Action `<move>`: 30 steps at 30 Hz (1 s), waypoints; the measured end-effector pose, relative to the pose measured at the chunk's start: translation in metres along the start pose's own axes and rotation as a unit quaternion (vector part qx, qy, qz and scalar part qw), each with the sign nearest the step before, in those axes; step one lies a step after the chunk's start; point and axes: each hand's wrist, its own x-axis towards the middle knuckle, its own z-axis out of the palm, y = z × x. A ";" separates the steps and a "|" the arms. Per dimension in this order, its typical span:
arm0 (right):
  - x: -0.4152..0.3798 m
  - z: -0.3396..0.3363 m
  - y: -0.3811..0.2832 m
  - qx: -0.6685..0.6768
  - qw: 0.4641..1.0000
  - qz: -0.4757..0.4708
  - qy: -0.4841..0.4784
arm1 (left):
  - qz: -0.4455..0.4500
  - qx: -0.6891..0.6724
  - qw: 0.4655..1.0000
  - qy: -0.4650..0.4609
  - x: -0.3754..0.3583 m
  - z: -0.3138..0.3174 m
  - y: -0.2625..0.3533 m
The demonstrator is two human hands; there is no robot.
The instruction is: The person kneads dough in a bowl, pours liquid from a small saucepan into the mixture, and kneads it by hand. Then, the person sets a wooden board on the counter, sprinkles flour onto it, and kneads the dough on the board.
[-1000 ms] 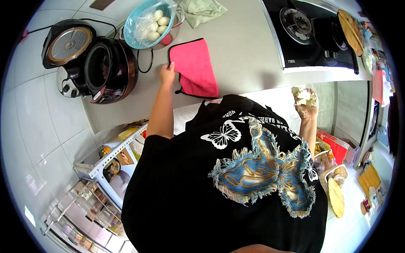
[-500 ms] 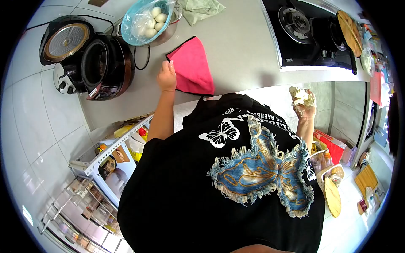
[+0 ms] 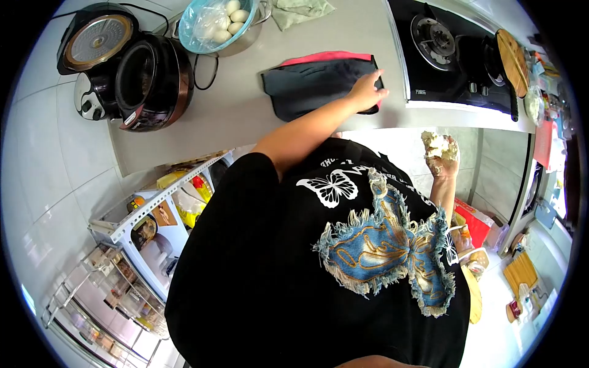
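Observation:
A two-sided cloth (image 3: 316,86), dark grey on top with pink showing along its far edge, lies on the counter in front of me. My left hand (image 3: 365,93) reaches across my body to the cloth's right end, its fingers closed at the edge there. Off to the right, beyond the counter's front edge, my right hand (image 3: 446,164) is raised and holds a lump of pale, rough dough (image 3: 439,145). Dough sticks to the fingers of that hand and partly hides them.
A blue basket (image 3: 187,38) of eggs and a plastic bag sits over a metal pot at the back left. An open cooker (image 3: 178,92) stands left of it. A green cloth (image 3: 297,11) lies behind. The gas stove (image 3: 429,86) is at the right, a shelf rack (image 3: 138,230) below left.
My left hand has moved right, from the cloth's left side to its right end. The cloth has turned from pink side up to mostly grey side up. My right hand still holds the dough.

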 end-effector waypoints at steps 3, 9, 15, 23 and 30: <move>-0.005 0.013 0.001 -0.007 0.999 -0.022 0.025 | 0.103 0.187 0.968 0.133 -0.035 -0.037 0.013; -0.002 0.002 0.001 -0.024 0.999 0.005 0.025 | -0.339 0.364 0.776 0.388 -0.078 -0.149 -0.072; 0.006 0.016 0.002 -0.002 1.000 -0.010 0.019 | -0.060 0.143 0.863 0.481 -0.050 -0.177 -0.098; -0.005 0.027 0.005 -0.044 0.989 -0.047 -0.135 | 0.081 0.433 0.850 0.287 -0.045 -0.150 -0.052; -0.023 0.039 0.008 -0.025 0.985 -0.062 -0.159 | 0.181 0.384 0.901 0.091 0.052 -0.066 -0.047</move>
